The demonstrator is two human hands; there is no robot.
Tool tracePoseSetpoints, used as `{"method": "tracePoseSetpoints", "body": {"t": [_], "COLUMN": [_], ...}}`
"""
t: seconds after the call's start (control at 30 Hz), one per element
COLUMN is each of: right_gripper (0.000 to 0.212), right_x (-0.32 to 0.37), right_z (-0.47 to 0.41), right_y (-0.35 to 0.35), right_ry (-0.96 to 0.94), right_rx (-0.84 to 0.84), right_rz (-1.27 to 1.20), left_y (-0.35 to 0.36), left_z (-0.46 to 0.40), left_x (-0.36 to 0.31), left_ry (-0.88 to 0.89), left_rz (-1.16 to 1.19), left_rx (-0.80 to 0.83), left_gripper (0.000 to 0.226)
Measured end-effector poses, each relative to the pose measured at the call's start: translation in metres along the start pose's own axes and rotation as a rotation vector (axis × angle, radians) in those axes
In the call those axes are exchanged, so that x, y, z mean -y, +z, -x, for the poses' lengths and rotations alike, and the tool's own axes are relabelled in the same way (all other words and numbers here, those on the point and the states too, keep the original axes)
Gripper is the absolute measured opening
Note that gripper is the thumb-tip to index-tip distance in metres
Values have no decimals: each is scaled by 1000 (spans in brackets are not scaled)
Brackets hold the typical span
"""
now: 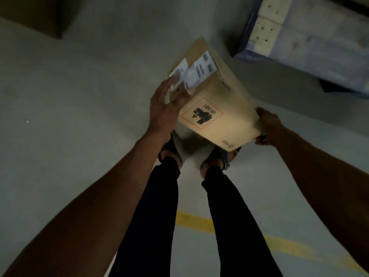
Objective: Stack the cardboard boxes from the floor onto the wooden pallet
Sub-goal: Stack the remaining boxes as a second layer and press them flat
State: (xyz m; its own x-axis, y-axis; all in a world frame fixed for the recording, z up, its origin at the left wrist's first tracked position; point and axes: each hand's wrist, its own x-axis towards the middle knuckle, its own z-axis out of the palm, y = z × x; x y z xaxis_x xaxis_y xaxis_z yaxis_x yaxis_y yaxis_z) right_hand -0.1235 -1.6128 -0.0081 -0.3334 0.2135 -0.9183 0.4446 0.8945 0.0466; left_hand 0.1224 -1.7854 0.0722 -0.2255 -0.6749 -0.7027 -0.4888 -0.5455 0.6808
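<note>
At the far left, in the top corner, a dark box-like shape [34, 15] sits on the grey floor [79, 96]; you cannot make out any markings on it.

Your left hand [165, 108] presses against the left side of the cardboard box [215, 100], fingers spread and lying flat along the face that carries the white shipping labels [191, 73]. The print on those labels is blurred, so only dark barcode-like blocks show, nothing readable.

You hold the box in the air above your feet [215, 162], tilted, with its near end lower. It is closed, so what is inside cannot be seen. On the face turned up toward you there is a red dashed square [200, 113] with a black pictogram inside and a short line of characters beside it that looks like "UN" followed by digits; the digits are too soft to read for sure. Near the lower corner sits a small printed logo [227, 144], also unreadable.

Your right hand [268, 126] grips the near right edge of the box, thumb on the top face, fingers curled round the corner and under it.

At the upper right lies the wooden pallet [311, 39], pale boards with nail heads, well apart from the box. Yellow floor markings [191, 219] run behind your legs.
</note>
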Motion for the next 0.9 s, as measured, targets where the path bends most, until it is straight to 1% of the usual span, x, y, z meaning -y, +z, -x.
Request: {"method": "tracePoseSetpoints", "body": {"t": [0.03, 0.07, 0.1, 0.13, 0.17, 0.2, 0.23, 0.27, 0.33, 0.4, 0.47, 0.53, 0.57, 0.6, 0.67, 0.7, 0.77, 0.83, 0.87, 0.9], "right_gripper": [61, 63, 64, 64, 63, 62, 60, 60, 68, 81, 93, 102, 105, 108, 106, 104, 105, 110, 112, 113], "right_x": [-2, -6, -11, -17, -23, -28, -34, -38, -45, -47, -45, -40, -37, -32, -23, -26, -25, -28, -21, -23], "right_z": [1, 2, 4, 6, 9, 11, 13, 16, 17, 15, 9, 2, 2, -1, -5, -10, -24, -36, -42, -36], "right_y": [1, 3, 5, 7, 9, 10, 11, 12, 11, 12, 14, 15, 17, 19, 24, 27, 40, 54, 57, 64], "right_ry": [7, 16, 25, 43, 64, 89, 104, 117, 122, 135, 153, 157, 150, 142, 133, 132, 112, 56, 29, 20], "right_rx": [23, 50, 78, 110, 139, 166, 188, 205, 228, 225, 180, 156, 149, 154, 196, 233, 298, 337, 330, 347], "right_rz": [20, 46, 81, 120, 157, 202, 250, 286, 284, 146, -74, -231, -268, -286, -324, -346, -314, -225, -182, -130], "left_y": [3, 7, 13, 19, 24, 29, 33, 36, 38, 33, 23, 10, 2, -6, -24, -31, -44, -51, -54, -55], "left_z": [-4, -6, -10, -12, -16, -17, -18, -22, -29, -34, -39, -44, -46, -49, -53, -54, -57, -64, -70, -74], "left_x": [0, -1, -1, -2, -3, -5, -7, -7, -6, -5, -1, 5, 9, 14, 28, 36, 48, 60, 66, 67], "left_ry": [-83, -177, -259, -309, -323, -322, -309, -298, -270, -260, -263, -291, -313, -337, -367, -359, -317, -265, -220, -182], "left_rz": [57, 118, 199, 284, 345, 351, 338, 322, 319, 343, 328, 308, 312, 284, 97, -13, -159, -283, -352, -409], "left_rx": [-110, -182, -212, -203, -185, -183, -187, -180, -88, 28, 58, 18, -37, -114, -298, -364, -416, -431, -460, -481], "left_gripper": [73, 76, 75, 67, 51, 37, 29, 28, 38, 48, 53, 53, 56, 67, 93, 97, 91, 73, 64, 60]}}
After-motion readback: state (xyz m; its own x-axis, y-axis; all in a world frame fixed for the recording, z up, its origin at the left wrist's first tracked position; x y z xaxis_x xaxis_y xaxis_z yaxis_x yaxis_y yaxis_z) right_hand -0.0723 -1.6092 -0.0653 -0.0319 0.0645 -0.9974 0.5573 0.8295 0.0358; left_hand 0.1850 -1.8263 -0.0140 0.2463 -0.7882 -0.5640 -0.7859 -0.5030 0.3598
